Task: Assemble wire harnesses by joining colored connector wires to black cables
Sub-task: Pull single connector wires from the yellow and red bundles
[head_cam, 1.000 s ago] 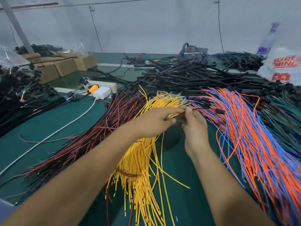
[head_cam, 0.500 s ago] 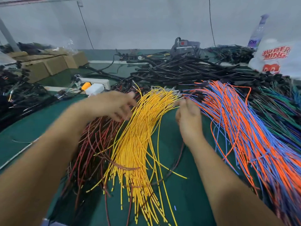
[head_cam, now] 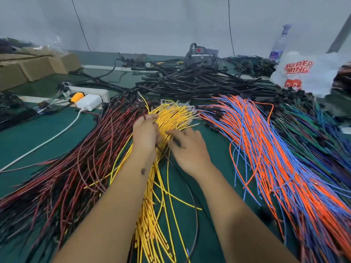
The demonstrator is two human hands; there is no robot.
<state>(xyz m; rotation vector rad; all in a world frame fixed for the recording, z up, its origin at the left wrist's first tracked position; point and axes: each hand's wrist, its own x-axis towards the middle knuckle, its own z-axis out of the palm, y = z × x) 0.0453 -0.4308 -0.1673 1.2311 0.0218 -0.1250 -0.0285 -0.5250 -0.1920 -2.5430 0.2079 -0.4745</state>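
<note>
Left hand [head_cam: 145, 132] pinches a dark wire [head_cam: 171, 162] above the yellow wires [head_cam: 171, 118]; right hand [head_cam: 187, 147] spreads loose fingers over them, gripping nothing. Black cables [head_cam: 190, 80] lie heaped behind, so plenty seemingly remains

Both bare forearms reach in from the near edge and converge at the middle. The left hand [head_cam: 145, 132] is turned thumb-side up, its fingers curled in a grip at the far end, a dark mark on its wrist. The right hand [head_cam: 187, 147] lies palm down just right of it, fingers spread and loosely bent, pointing left toward the left hand.
</note>
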